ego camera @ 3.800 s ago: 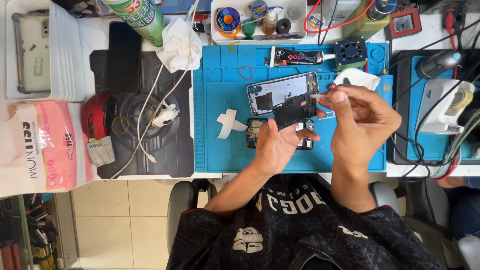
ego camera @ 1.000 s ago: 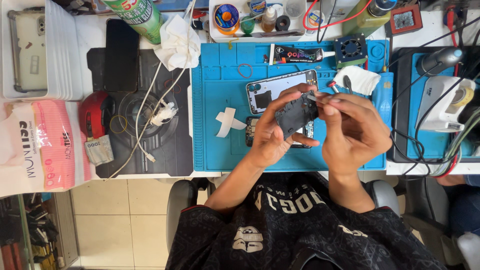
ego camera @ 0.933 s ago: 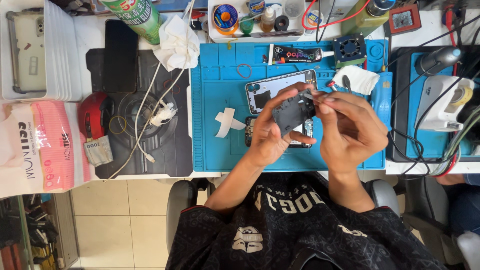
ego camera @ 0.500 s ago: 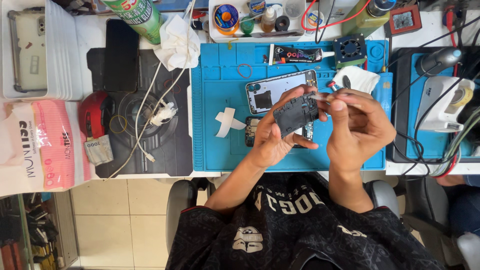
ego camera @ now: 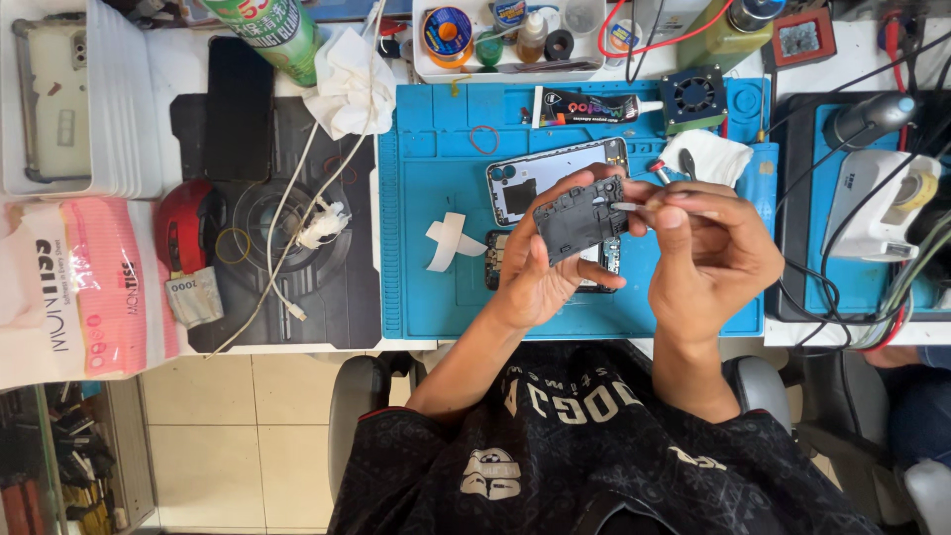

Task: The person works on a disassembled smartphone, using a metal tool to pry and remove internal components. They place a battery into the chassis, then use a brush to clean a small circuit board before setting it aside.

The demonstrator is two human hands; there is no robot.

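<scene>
Overhead, above blue silicone work mat (ego camera: 436, 287): left hand (ego camera: 540, 272) gripping thin black plastic phone inner cover (ego camera: 581, 218) by its edges; right hand (ego camera: 708, 248) pinching slim metal tool (ego camera: 626, 206) against it. Probably light, stiff, crackable; best held at edges.

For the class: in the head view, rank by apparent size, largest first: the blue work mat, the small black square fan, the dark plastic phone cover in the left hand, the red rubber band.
1. Blue work mat
2. Dark plastic phone cover, held nearer the camera, so somewhat flattered
3. Small black square fan
4. Red rubber band
</scene>
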